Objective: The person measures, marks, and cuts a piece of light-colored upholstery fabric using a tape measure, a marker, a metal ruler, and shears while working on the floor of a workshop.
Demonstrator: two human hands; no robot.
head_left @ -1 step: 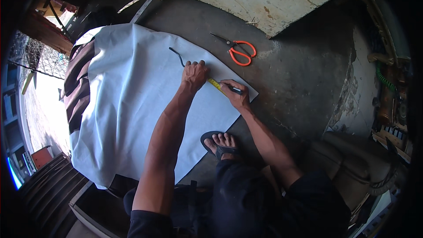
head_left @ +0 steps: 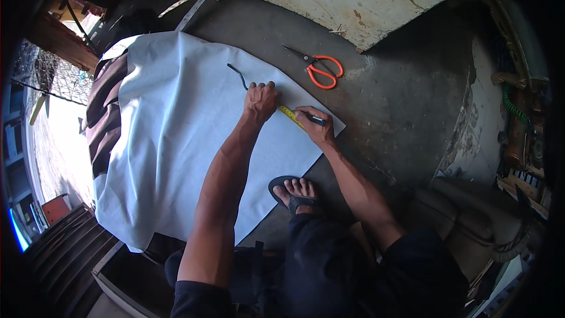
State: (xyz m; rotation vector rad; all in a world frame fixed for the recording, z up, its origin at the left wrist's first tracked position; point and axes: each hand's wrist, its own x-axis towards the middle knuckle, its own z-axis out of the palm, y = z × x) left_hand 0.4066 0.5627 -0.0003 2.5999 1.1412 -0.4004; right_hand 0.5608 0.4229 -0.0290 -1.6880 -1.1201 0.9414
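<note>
Wrinkles in the loose white sheet, lying over the grey floor, could be skewing the yellow tape measure — as could a slackening left hand. That hand, arm outstretched and knuckles up, is clamping the tape, its case hidden; the right hand is pinching a dark marker beside the blade, near the sheet's corner.

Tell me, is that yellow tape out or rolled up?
Out: a strip of yellow tape shows between the left hand and right hand.
</note>
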